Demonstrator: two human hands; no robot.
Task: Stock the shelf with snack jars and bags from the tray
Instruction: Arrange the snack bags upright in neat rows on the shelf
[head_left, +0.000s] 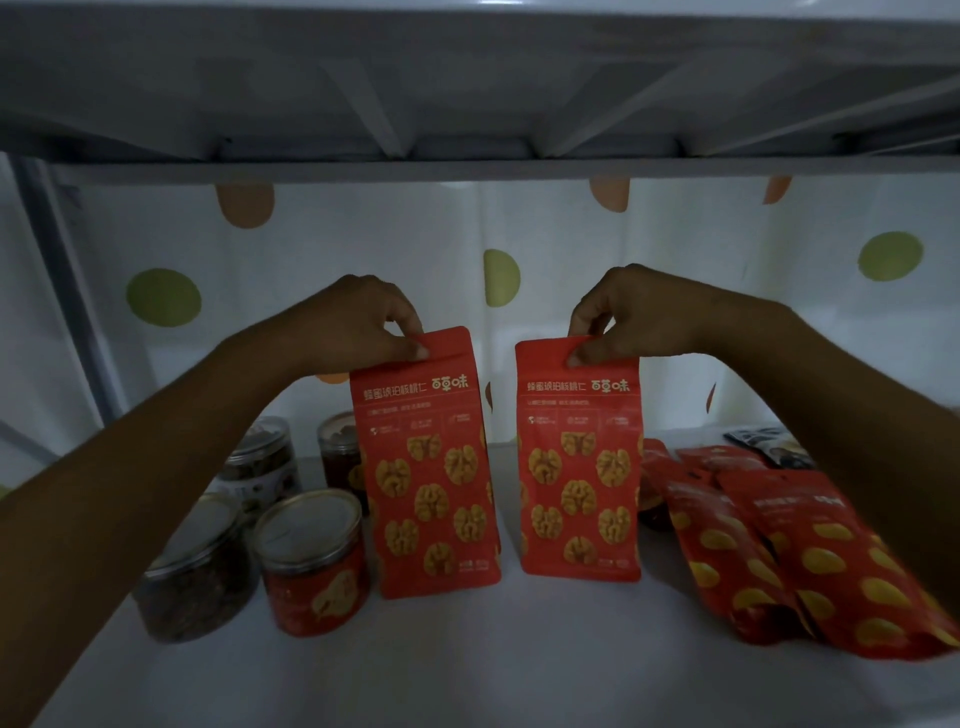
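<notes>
Your left hand (358, 322) pinches the top edge of the left bag (431, 483) with thumb and fingers (415, 351). Your right hand (634, 317) pinches the top of the right bag (579, 478) the same way. Both red bags hang upright, side by side with a gap between them, in the middle of the shelf (467, 670). Their bottoms are down at the shelf, but I cannot tell if they touch it. A red jar (311, 566) stands just left of the left bag, with dark jars (197, 577) near it. More flat bags (779, 561) lie on the right.
</notes>
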